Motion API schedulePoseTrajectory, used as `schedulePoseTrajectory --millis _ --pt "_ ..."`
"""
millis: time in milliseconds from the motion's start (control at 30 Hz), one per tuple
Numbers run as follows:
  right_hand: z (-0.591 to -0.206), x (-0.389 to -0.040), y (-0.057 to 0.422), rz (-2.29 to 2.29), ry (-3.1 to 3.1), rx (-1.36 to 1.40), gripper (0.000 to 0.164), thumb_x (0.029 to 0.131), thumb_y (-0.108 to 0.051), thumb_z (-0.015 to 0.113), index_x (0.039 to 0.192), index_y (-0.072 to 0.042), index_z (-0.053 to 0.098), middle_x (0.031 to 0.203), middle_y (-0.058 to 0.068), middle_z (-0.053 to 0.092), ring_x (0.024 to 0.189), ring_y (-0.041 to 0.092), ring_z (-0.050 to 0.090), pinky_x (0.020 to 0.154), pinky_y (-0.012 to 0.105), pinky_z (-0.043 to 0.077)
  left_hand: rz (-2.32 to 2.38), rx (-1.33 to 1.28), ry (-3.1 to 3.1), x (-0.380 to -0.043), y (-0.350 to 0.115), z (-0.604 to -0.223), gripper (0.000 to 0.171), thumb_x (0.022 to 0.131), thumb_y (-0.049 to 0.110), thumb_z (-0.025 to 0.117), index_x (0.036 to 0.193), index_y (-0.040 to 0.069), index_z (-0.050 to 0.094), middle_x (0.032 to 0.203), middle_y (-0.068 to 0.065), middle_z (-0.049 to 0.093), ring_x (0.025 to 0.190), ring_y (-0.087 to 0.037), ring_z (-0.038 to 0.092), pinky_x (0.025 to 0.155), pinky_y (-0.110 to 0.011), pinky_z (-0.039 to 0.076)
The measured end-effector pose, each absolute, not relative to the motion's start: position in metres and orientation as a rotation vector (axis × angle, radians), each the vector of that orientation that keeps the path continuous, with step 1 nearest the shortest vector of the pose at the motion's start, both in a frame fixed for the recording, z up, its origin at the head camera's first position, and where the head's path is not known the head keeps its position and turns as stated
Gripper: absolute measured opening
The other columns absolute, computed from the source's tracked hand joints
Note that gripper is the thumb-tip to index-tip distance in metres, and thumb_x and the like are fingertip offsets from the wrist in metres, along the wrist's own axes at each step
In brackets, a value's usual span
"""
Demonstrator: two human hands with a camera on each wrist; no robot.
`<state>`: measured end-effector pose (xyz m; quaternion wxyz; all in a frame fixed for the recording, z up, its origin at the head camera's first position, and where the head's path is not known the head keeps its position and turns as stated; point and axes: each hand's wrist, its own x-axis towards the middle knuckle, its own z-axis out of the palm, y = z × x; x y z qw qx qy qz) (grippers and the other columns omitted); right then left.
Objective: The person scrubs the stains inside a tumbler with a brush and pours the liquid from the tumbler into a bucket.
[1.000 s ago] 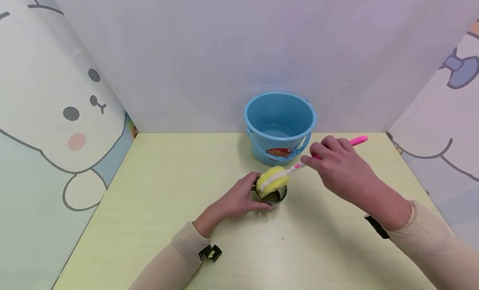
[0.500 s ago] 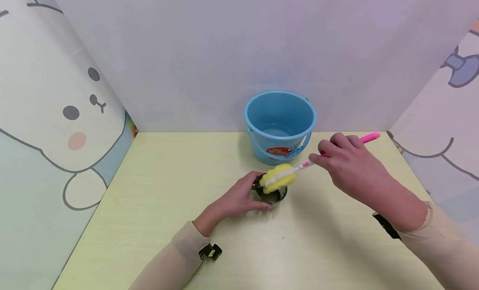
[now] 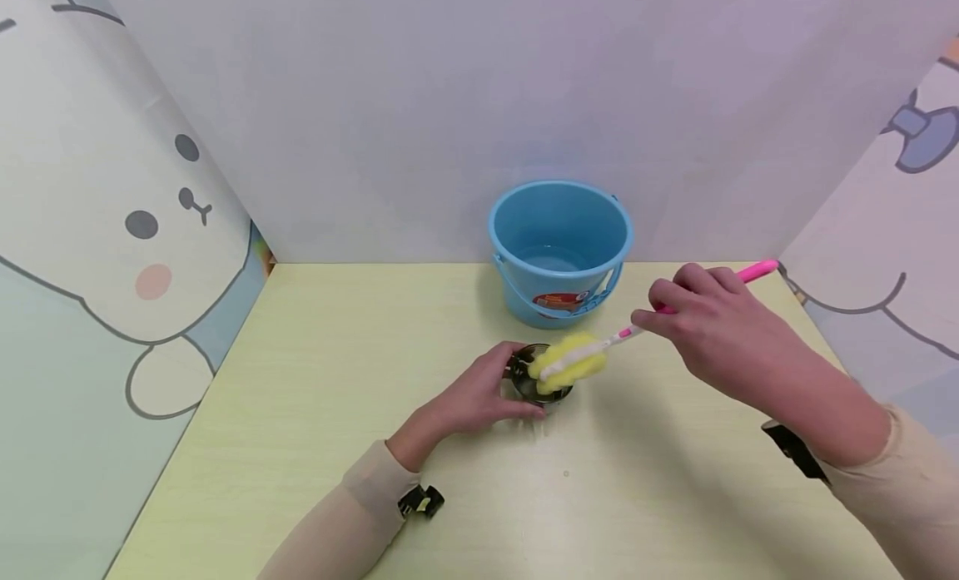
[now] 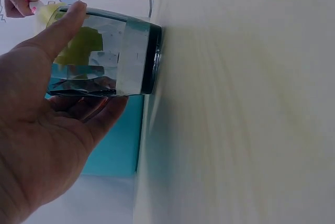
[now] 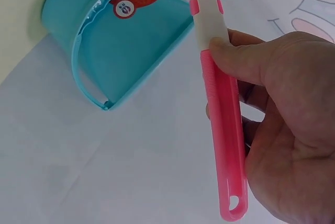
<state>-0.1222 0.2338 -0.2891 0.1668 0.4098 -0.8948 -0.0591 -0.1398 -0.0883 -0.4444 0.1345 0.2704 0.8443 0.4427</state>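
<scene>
My left hand (image 3: 475, 395) grips a dark, see-through drinking glass (image 4: 131, 51) from its left side, thumb on one side and fingers on the other. The glass stands upright on the table. With my right hand (image 3: 722, 339) I hold the pink handle (image 5: 225, 130) of a bottle brush, thumb laid along its upper end. The brush's yellow sponge head (image 3: 577, 359) slants across the glass's mouth, its lower tip over the opening and its upper part past the right rim. Yellow shows through the glass wall in the left wrist view; how deep the sponge reaches cannot be told.
Just behind the glass stands a light blue bucket (image 3: 517, 293) with a little clear liquid at its bottom and its handle hanging at the front. A pale wall (image 3: 375, 147) closes off the back of the pale yellow table (image 3: 322, 347). Panels with cartoon prints flank both sides.
My right hand has moved right and slightly up, drawing the sponge head rightward across the glass's mouth. The left hand and the glass stay in place.
</scene>
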Motion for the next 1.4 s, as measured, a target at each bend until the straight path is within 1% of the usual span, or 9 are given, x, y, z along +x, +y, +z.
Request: schedulePoseTrajectory --millis 367,667,867,967,1100,1200,1400 --pt "-0.288 -0.122 0.238 -0.091 -2.527 1.236 0.056 0.064 0.012 0.092 0.111 -0.016 0.077 0.099 0.005 0.06 0.099 0.037 0.056 0.073 0.046 0.043 1.303 0.771 2.424 -0.141 -0.087 -0.444 0.091 0.082 0.037 0.094 0.153 0.009 0.044 0.144 -0.003 0.056 0.13 -0.018 0.056 0.111 -0.035 0.049" --pt "-0.301 -0.125 0.235 0.026 -2.523 1.246 0.058 0.062 0.007 0.098 0.111 -0.019 0.08 0.1 0.003 0.062 0.098 0.033 0.058 0.073 0.045 0.044 1.278 0.738 2.44 -0.139 -0.086 -0.443 0.091 0.081 0.04 0.095 0.153 0.014 0.045 0.146 0.0 0.055 0.134 -0.016 0.053 0.115 -0.036 0.046" --pt "-0.312 -0.126 0.231 0.107 -2.496 1.229 0.058 0.061 0.009 0.098 0.109 -0.019 0.079 0.098 0.001 0.063 0.095 0.031 0.058 0.072 0.046 0.044 1.29 0.742 2.431 -0.139 -0.086 -0.445 0.091 0.082 0.04 0.094 0.153 0.014 0.044 0.145 0.001 0.055 0.131 -0.016 0.055 0.112 -0.035 0.048" --pt "-0.319 -0.127 0.229 0.134 -2.49 1.216 0.057 0.062 0.01 0.096 0.108 -0.018 0.079 0.098 0.002 0.063 0.094 0.031 0.057 0.071 0.046 0.043 1.296 0.75 2.429 -0.139 -0.086 -0.445 0.091 0.082 0.039 0.094 0.153 0.014 0.044 0.145 0.001 0.055 0.13 -0.016 0.056 0.111 -0.033 0.049" --pt "-0.326 -0.127 0.224 0.154 -2.487 1.184 0.054 0.065 0.008 0.096 0.109 -0.018 0.08 0.098 0.003 0.063 0.093 0.031 0.055 0.07 0.046 0.042 1.31 0.759 2.422 -0.139 -0.086 -0.446 0.09 0.082 0.037 0.094 0.153 0.013 0.044 0.145 0.001 0.056 0.129 -0.016 0.057 0.111 -0.033 0.049" --pt "-0.33 -0.126 0.222 0.158 -2.499 1.144 0.052 0.066 0.005 0.097 0.11 -0.017 0.081 0.098 0.004 0.063 0.094 0.032 0.056 0.072 0.048 0.044 1.317 0.766 2.42 -0.14 -0.086 -0.446 0.09 0.082 0.036 0.095 0.153 0.013 0.044 0.145 0.0 0.056 0.128 -0.016 0.058 0.111 -0.032 0.049" --pt "-0.337 -0.123 0.215 0.145 -2.511 1.062 0.047 0.069 0.002 0.097 0.111 -0.014 0.081 0.097 0.006 0.064 0.094 0.035 0.057 0.074 0.05 0.046 1.329 0.783 2.42 -0.139 -0.087 -0.445 0.09 0.082 0.035 0.095 0.153 0.012 0.044 0.144 0.0 0.056 0.127 -0.016 0.058 0.11 -0.032 0.049"
